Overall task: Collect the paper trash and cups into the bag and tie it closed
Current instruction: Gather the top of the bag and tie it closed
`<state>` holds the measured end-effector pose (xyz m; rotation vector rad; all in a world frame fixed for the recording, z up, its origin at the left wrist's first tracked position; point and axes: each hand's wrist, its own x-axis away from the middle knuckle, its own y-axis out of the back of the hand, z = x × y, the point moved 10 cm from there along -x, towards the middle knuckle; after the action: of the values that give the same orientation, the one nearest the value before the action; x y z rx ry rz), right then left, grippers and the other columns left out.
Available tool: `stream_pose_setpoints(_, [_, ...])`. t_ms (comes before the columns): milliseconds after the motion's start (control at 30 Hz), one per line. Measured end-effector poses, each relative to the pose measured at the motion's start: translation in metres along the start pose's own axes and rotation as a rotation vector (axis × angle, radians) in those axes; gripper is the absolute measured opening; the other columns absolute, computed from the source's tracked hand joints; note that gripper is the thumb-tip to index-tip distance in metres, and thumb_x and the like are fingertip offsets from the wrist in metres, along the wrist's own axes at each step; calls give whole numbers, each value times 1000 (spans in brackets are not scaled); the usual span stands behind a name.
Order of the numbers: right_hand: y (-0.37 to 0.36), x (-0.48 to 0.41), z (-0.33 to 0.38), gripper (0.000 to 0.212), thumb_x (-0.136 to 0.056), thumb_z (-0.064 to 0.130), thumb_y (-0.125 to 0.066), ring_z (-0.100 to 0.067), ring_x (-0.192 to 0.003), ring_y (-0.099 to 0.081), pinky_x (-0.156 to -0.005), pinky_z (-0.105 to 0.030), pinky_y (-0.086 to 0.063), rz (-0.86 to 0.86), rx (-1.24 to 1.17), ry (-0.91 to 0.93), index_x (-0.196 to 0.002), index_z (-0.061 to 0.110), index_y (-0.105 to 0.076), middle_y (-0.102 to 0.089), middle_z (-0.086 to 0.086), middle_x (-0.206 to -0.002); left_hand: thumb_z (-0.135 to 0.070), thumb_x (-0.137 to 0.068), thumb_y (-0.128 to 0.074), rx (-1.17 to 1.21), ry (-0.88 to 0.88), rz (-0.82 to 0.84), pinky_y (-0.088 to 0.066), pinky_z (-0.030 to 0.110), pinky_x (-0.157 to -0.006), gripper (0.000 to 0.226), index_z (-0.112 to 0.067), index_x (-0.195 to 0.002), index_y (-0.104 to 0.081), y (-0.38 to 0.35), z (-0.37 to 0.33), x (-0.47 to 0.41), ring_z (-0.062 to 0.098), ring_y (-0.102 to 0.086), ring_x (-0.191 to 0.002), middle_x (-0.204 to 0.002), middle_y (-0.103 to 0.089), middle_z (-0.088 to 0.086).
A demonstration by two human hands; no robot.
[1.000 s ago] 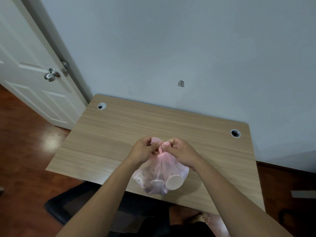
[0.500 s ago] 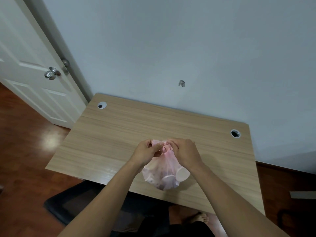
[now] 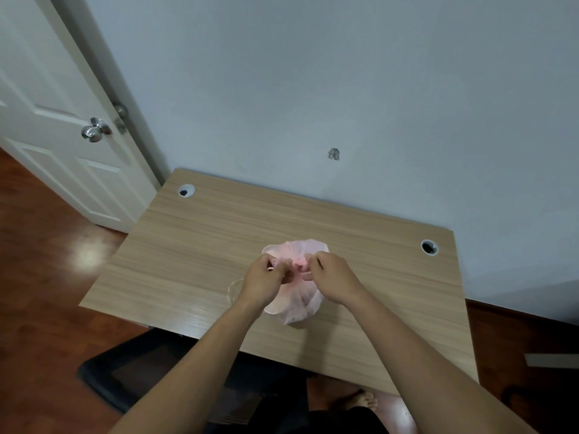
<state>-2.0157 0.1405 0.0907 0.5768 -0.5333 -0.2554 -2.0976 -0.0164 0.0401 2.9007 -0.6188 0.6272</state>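
Pinching the bunched plastic at the top of the pink bag (image 3: 296,308), both hands meet over the middle of the counter (image 3: 188,245). The left hand (image 3: 266,281) has its grip clamped on a fold of the bag's neck, fingers curled inward and thumb pressed against the plastic. The right hand (image 3: 336,277) does the same from the other side, its grip closed on the twisted pink gather (image 3: 297,263) between the two hands. The knuckles of the two hands are near each other, with only the gather between them.

The bag is thin and translucent. It sits on the counter, nearer the front edge than the wall, and bulges out beyond the hands on the far side and below the wrists on the near side. Pale shapes show dimly through the plastic, too blurred to name. A faint clear curved outline (image 3: 233,289) shows just left of the left wrist; what it is cannot be told.

The counter is light wood grain with a round cable hole at the far left corner (image 3: 186,191) and another at the far right (image 3: 429,247). It stands against a pale wall (image 3: 313,73). A white door (image 3: 47,151) with a silver knob (image 3: 95,130) stands to the left. A dark chair (image 3: 141,368) and a bare foot (image 3: 360,399) show below the front edge, on a reddish wood floor (image 3: 40,277).
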Motion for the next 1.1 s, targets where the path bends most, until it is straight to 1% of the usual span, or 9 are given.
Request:
stream_pose_setpoints(200, [-14,1,-14,41,-116,24,-42,-4,-95,-83,-73,-20,-57,134,-548,-228,-110,10,-80,-87,-1,-109,-17,-107,-70,-56,-142,146,-65,29,-74,22,0,-97,-62,-2,-15,5,23,-81,-97,-119,-83,-2])
stream_pose_setpoints(333, [-10,0,-9,48,-119,28,-38,-7,-94,-83,-62,-4,-53,80,-557,-162,-109,4,-78,-87,0,-101,-14,-108,-69,-84,-173,148,-62,28,-70,21,-9,-91,-58,-1,-17,3,17,-78,-84,-94,-81,13])
stream_pose_setpoints(433, [-12,3,-7,41,-116,50,-51,-9,-95,-84,-67,-12,-58,49,-560,-139,-115,11,-66,-87,1,-99,-11,-108,-68,-8,-124,115,-63,27,-70,21,-8,-93,-53,3,-10,-1,17,-75,-73,-79,-79,10])
stream_pose_setpoints(533, [-15,6,-1,67,-89,73,-77,-8,-104,-82,-98,-33,-60,89,-475,-55,-129,22,-61,-87,2,-108,-12,-106,-70,87,-30,64,-66,32,-76,18,-8,-100,-54,9,0,-3,22,-75,-74,-81,-78,13])
stream_pose_setpoints(600, [-18,8,1,70,-77,70,-90,-11,-114,-79,-109,-37,-55,119,-370,-17,-130,33,-62,-85,1,-116,-14,-105,-72,115,35,44,-68,39,-84,18,-6,-98,-58,10,8,-2,26,-78,-80,-87,-78,18])
stream_pose_setpoints(700, [-16,7,3,45,-83,43,-97,-8,-111,-78,-103,-32,-54,49,-245,32,-118,38,-69,-86,6,-108,-11,-106,-69,175,98,128,-67,36,-85,28,-11,-78,-76,2,13,-1,25,-78,-80,-86,-79,19])
stream_pose_setpoints(800, [-10,6,5,23,-90,27,-92,-10,-92,-81,-95,-41,-61,-76,-161,86,-102,23,-72,-85,5,-94,-13,-104,-72,177,146,166,-58,24,-67,27,-10,-78,-79,-1,17,2,16,-65,-66,-79,-75,14])
stream_pose_setpoints(933, [-11,1,-1,18,-101,27,-81,-10,-84,-84,-93,-52,-64,-109,-141,64,-94,15,-69,-85,4,-88,-17,-102,-77,167,169,148,-56,21,-63,30,-14,-73,-82,2,21,2,11,-67,-64,-79,-78,10])
stream_pose_setpoints(1100, [-17,-1,-8,21,-108,35,-70,-2,-92,-83,-94,-41,-62,-66,-159,35,-103,15,-66,-86,6,-97,-12,-103,-75,227,128,146,-63,26,-77,27,-14,-77,-82,0,18,4,17,-70,-72,-86,-79,16])
